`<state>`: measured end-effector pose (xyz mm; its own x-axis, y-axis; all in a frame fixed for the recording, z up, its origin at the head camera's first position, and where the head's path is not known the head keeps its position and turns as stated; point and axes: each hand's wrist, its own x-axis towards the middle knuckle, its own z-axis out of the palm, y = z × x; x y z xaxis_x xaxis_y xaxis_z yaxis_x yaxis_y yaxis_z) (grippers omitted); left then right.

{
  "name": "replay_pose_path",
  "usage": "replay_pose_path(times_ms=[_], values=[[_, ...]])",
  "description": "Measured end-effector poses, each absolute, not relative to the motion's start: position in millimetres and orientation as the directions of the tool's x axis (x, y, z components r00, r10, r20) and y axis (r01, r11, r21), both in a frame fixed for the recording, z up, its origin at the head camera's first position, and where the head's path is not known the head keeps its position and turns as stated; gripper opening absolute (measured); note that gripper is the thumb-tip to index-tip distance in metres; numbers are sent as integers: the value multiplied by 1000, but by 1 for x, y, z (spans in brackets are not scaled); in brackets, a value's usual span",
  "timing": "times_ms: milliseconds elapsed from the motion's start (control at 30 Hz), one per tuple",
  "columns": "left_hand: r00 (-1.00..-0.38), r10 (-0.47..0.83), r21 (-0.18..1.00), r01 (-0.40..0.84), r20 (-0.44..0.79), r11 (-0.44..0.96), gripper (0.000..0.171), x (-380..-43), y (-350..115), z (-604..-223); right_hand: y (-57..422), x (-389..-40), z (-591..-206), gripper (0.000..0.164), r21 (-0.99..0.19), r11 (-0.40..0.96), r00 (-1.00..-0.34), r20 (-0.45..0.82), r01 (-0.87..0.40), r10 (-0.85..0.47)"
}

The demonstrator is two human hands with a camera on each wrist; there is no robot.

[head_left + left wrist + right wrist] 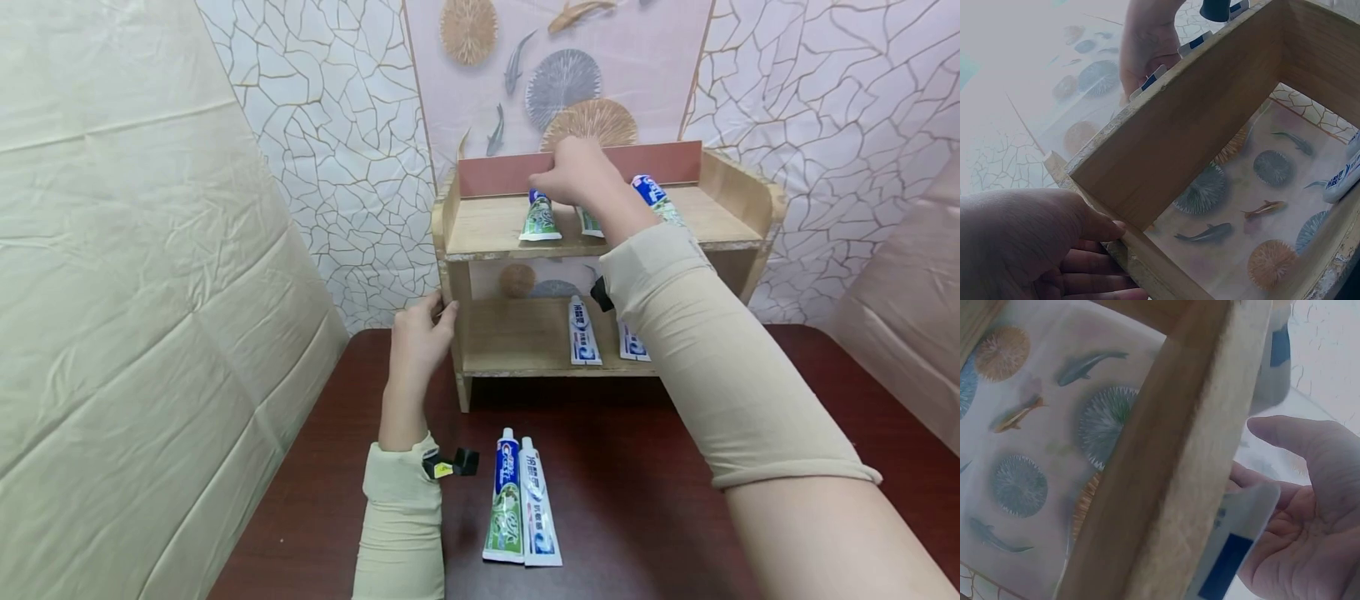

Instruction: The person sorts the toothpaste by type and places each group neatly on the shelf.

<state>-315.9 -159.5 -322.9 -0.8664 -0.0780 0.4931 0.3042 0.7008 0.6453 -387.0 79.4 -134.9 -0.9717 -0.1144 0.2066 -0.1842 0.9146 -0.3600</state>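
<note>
My left hand (pixel 420 346) grips the left side panel of a two-tier wooden shelf (pixel 525 367), its thumb on the front edge and its other fingers along the outside. My right hand (pixel 581 175) reaches over the upper tier, fingertips pointing down. In the right wrist view its thumb and fingers stand apart. They are close to a green-and-blue toothpaste tube (pixel 541 221) and a second toothpaste tube (pixel 591 222), partly hidden by the hand. Farther right, a third toothpaste tube (pixel 654 196) lies partly behind my forearm.
On the lower tier lie a white toothpaste tube (pixel 582 333) and another white tube (pixel 632 342), half covered by my sleeve. A Crest toothpaste tube (pixel 506 500) and a white tube (pixel 536 508) lie side by side on the dark red table (pixel 322 500). A patterned wall hangs behind.
</note>
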Motion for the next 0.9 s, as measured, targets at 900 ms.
replay_pose_path(times_ms=[900], values=[[-857,-80,635,312,509,707,39,-316,-158,-323,71,-351,-144,48,-397,839,-912,324,-372,-251]])
